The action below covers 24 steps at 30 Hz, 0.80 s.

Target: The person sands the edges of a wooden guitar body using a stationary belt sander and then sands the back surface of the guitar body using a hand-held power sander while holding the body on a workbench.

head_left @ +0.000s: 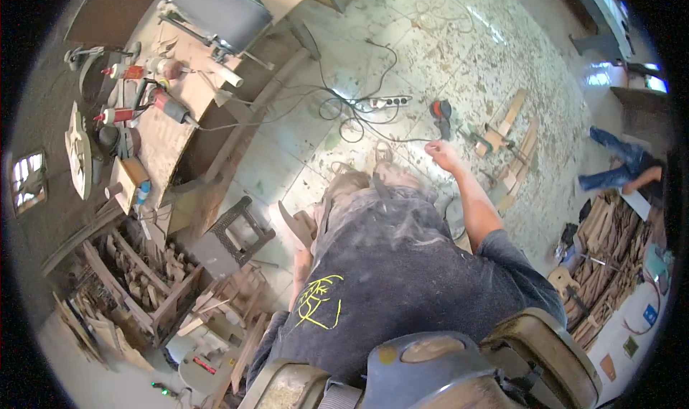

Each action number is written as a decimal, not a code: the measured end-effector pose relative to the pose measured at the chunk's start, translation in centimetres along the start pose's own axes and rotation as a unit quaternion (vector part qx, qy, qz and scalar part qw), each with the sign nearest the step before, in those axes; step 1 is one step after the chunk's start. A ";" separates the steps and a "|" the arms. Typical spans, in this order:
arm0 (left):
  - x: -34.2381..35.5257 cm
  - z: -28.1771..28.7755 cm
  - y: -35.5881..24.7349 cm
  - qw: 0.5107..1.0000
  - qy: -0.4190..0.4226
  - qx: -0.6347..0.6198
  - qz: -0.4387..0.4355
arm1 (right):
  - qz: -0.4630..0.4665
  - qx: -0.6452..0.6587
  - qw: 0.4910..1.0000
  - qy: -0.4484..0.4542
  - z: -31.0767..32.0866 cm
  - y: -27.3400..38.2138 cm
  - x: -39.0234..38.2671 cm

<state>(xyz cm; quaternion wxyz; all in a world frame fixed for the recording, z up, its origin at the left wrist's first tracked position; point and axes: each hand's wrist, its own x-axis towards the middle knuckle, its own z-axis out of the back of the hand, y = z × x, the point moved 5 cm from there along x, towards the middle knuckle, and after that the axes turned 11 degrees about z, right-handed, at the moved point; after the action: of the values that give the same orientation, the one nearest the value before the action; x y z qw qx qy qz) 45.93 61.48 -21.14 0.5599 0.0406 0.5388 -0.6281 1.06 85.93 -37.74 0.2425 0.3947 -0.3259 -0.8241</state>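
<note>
Beyond right fingers [433,147], orange-black tool [442,113]

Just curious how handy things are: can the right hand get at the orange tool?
Probably yes: the right hand appears just below the orange tool in this picture, with nothing visible blocking it, though depth is hard to judge.

a wood workshop: shavings [495,57] on the floor [294,172], power tool [170,106] near the edge of the bench [161,147], piled wood scraps [610,247].

Wooden piece [294,226] (tilted), red-black tool [441,111]
</note>
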 end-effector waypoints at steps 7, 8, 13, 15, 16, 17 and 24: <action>1.1 1.6 -3.4 0.993 -0.064 0.047 -0.089 | 0.026 -0.146 0.988 0.031 2.8 3.8 1.2; 1.4 1.9 -3.7 0.991 -0.071 0.051 -0.099 | 0.031 -0.162 0.986 0.015 3.4 4.3 1.2; 3.2 3.6 -5.4 0.981 -0.105 0.069 -0.146 | 0.018 -0.176 0.984 0.002 4.8 5.8 0.5; 3.5 4.0 -6.0 0.979 -0.109 0.072 -0.157 | 0.028 -0.171 0.985 -0.002 3.9 6.5 -0.9; 3.8 4.3 -6.4 0.978 -0.111 0.073 -0.162 | 0.043 -0.164 0.985 -0.012 3.6 6.9 -1.7; 4.1 4.3 -7.0 0.977 -0.109 0.077 -0.169 | 0.028 -0.133 0.990 -0.036 2.8 5.8 -2.7; 3.7 3.6 -10.6 0.970 -0.095 0.103 -0.201 | -0.084 -0.097 0.991 0.032 -2.3 0.7 -10.0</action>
<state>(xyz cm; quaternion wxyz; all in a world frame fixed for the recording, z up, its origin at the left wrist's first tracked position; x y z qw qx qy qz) 38.68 54.27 -15.37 0.4635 -0.0709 0.4128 -0.7809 8.71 91.24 -33.42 0.2205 0.4217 -0.2020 -0.8560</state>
